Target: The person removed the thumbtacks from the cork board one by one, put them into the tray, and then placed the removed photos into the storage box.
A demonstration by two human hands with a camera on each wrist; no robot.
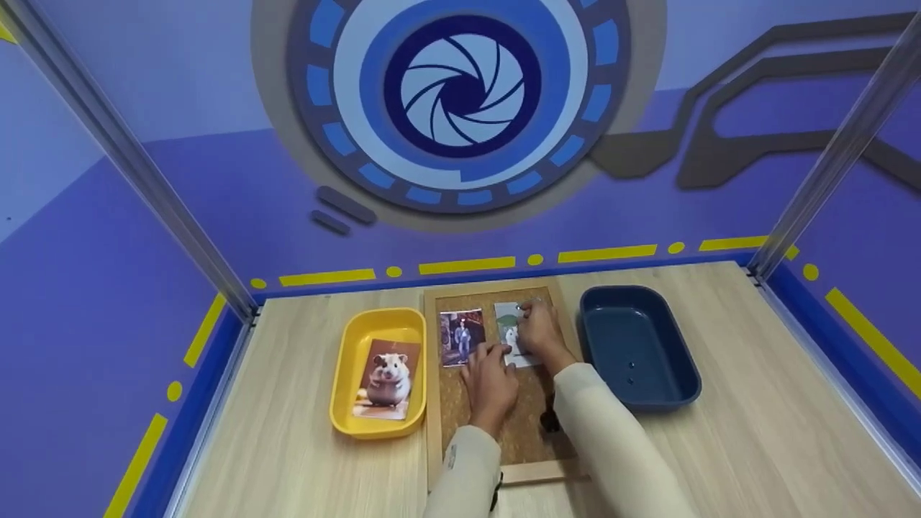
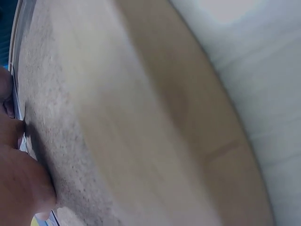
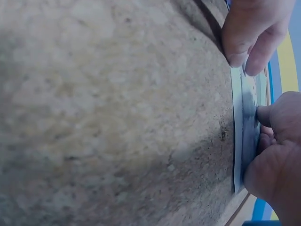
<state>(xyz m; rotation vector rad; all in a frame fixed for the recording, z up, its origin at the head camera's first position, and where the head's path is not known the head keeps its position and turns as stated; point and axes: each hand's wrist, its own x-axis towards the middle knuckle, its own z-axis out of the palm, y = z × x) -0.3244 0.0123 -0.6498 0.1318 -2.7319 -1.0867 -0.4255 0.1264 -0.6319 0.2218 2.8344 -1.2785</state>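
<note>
With my left grip [image 1: 491,385] spread at the animal photo's [image 1: 511,334] seven o'clock, I can't tell if my right grip [image 1: 541,334], at two, pinches.

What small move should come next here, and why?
Probably the right hand should press the right-hand picture's upper part against the cork board: its fingers are at that spot, while the left hand touches the lower left part, which should help steady it.

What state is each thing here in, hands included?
Yellow tray: holding a hamster picture.
Blue tray: holding tiny objects.
Corkboard: bearing two pictures.
Figure picture: mostly uncovered.
Right picture: partly hidden.
Left hand: touching the right picture.
Right hand: fingers bent over that picture; grip unclear.
</note>
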